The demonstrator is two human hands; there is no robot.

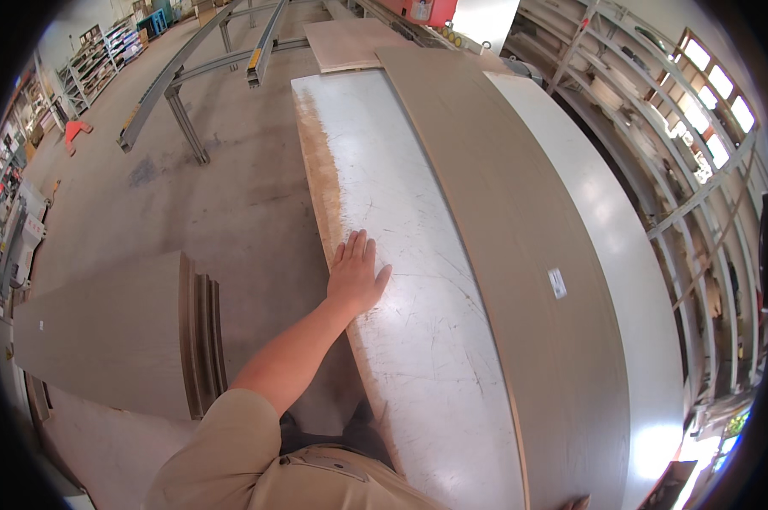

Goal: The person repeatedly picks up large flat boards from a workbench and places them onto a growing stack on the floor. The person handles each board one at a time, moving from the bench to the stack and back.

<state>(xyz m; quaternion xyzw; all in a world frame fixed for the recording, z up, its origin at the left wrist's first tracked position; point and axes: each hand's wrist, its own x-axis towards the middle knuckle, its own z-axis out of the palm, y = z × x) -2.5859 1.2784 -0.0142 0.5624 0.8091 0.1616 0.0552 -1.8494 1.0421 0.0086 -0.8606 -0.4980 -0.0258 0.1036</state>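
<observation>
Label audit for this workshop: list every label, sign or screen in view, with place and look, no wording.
Sticker: small white rectangle with dark print, on the long grey-brown panel lying on the white table.
Plate: pale rectangle on the red machine, top edge.
No screens visible.

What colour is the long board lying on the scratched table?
Greyish brown, matte, with a small white sticker; the long board shows in the head view.

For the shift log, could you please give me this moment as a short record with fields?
Setting: workshop with concrete floor, metal rails, storage racks
Left hand: flat, palm down, on the near edge of the scratched white table top
Right hand: only fingertips show at the lower edge, by the long grey-brown panel
Panel: lies lengthwise along the table
Other items: stack of grey-brown boards on the floor to the left
</observation>
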